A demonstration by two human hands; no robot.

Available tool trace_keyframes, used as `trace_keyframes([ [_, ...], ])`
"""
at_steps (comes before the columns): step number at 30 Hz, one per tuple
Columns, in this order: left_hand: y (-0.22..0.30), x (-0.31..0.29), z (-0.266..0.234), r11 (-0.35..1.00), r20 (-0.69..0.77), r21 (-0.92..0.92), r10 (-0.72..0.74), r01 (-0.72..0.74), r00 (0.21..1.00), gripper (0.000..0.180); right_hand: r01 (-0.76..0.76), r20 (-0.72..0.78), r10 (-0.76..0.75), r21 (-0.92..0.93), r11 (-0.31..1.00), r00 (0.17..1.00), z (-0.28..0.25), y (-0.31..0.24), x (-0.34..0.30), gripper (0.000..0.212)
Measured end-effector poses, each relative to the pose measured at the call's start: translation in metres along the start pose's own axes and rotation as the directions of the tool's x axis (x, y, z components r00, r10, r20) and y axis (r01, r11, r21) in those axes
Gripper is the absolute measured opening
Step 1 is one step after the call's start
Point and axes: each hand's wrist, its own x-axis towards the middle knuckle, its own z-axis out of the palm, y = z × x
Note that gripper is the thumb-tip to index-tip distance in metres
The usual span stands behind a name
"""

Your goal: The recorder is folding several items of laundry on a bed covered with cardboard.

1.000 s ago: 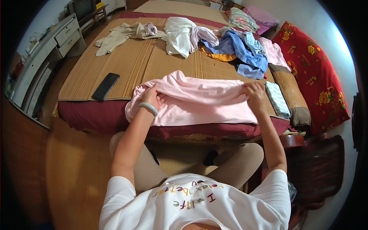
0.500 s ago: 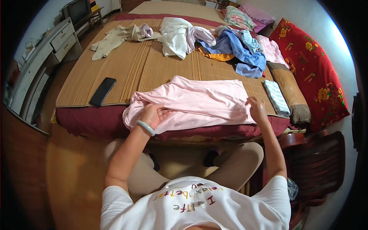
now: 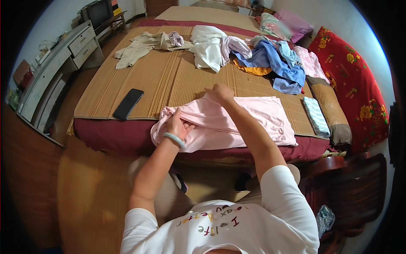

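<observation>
A pale pink garment (image 3: 253,122) lies partly folded along the near edge of the bed, its left part bunched in creases. My left hand (image 3: 179,127), with a pale bangle on the wrist, rests palm up on that bunched part; its fingers are stretched out against the cloth. Over the garment reaches my right arm. At the far edge of the cloth my right hand (image 3: 220,93) has its fingers closed, pinching the fabric there; the fingertips are partly hidden by the hand.
Left of the garment lies a black phone (image 3: 128,104) on the bamboo mat (image 3: 156,84). A folded striped cloth (image 3: 315,117) sits to the right, beside a brown bolster (image 3: 330,106). Farther back are beige trousers (image 3: 141,46), white clothing (image 3: 207,46) and blue clothing (image 3: 275,63). A wooden chair (image 3: 351,186) stands at lower right.
My right hand has moved left and away from me, from the garment's right end to its far edge. My left hand stays at the bunched part. The whole view has shifted slightly.
</observation>
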Motion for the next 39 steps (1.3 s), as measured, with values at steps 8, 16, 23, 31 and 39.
trace_keyframes([
  [8,-0.002,-0.028,-0.004,0.983,-0.043,0.073,0.174,-0.17,0.984,0.045,0.08,-0.233,-0.008,0.299,0.951,0.972,0.029,0.027,0.013,0.039],
  [16,0.015,-0.02,-0.014,1.0,0.04,0.001,0.024,-0.025,0.999,0.059,0.486,-0.452,-0.377,0.152,0.86,0.808,0.014,0.023,-0.036,0.033],
  [23,0.012,-0.009,-0.018,0.996,0.032,0.013,0.09,-0.09,0.995,0.063,0.573,-0.148,-0.579,-0.083,0.815,0.802,0.006,0.089,-0.126,0.063],
  [31,0.013,-0.01,-0.023,0.996,0.006,0.019,0.085,-0.085,0.996,0.056,0.083,-0.11,-0.112,-0.24,0.967,0.988,-0.04,0.264,-0.137,0.061],
  [39,0.029,-0.054,-0.031,0.793,0.062,0.588,0.152,-0.16,0.986,0.03,-0.017,-0.268,0.002,-0.055,0.998,0.963,-0.039,0.275,-0.141,0.056],
])
